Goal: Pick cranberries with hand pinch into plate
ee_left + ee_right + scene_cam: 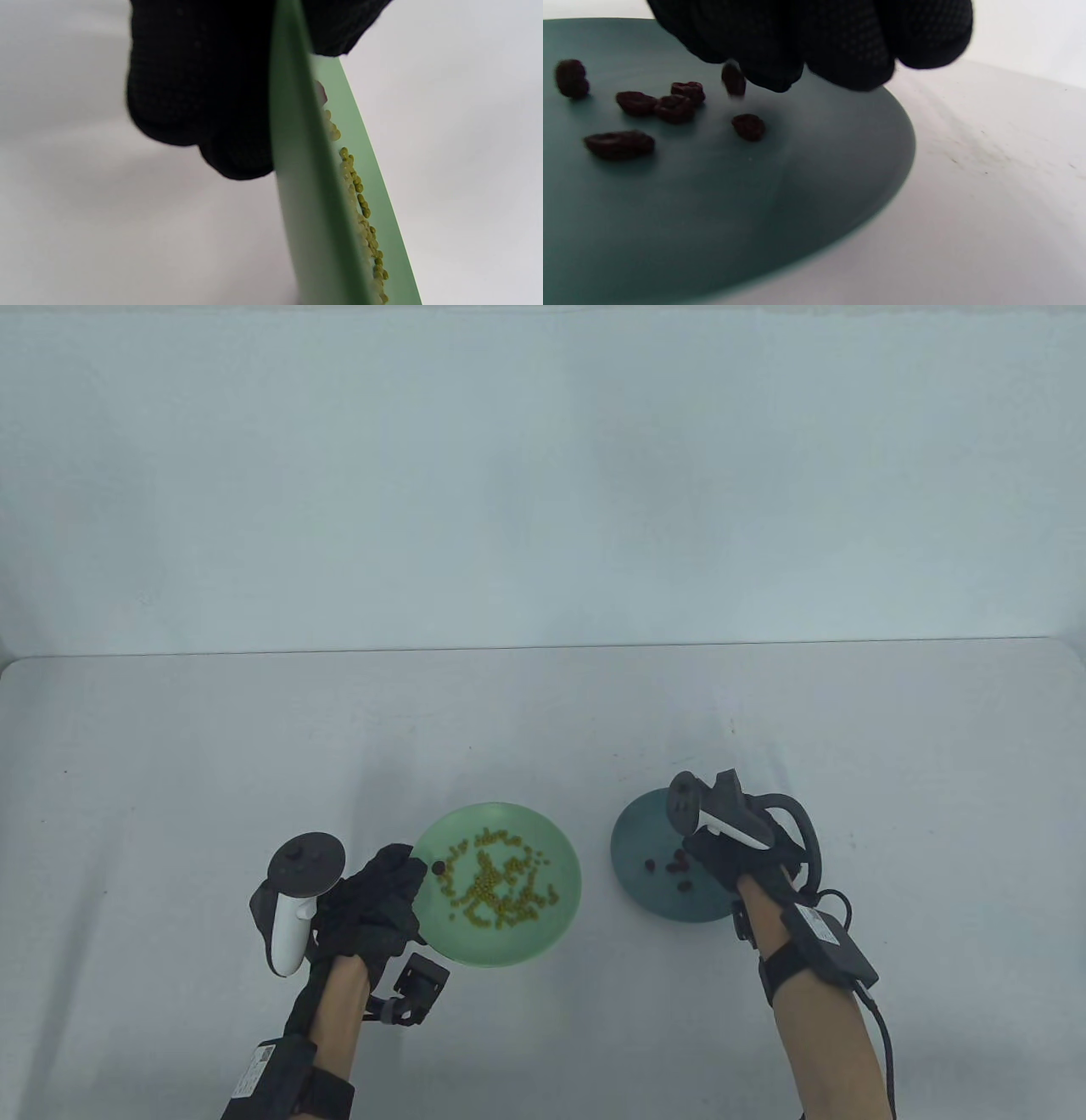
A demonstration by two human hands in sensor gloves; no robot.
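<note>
Your left hand is sitting at the lower left of the table view, at the left rim of the light green plate. Its gloved fingertips are bunched together right beside a single dark cranberry lying just inside that rim. Whether the grip is actually pinching the berry I cannot tell; in the left wrist view the curled fingers are hanging over the plate's edge, with a reddish bit showing just below them on the plate. The rest of the green plate is carrying a scatter of small yellow-green beans across its middle.

Your right hand is hovering over the right side of the dark teal plate, lower right of centre in the table view. In the right wrist view its fingertips are drawn close together at the top of the frame, above the plate surface. One cranberry is sitting directly under the fingertips, blurred, and I cannot tell whether the grip is touching it. Several more cranberries are lying on the teal plate toward the upper left of that view, a few touching one another and the others apart.

Both plates are resting on the pale grey tabletop, near each other but not touching.
</note>
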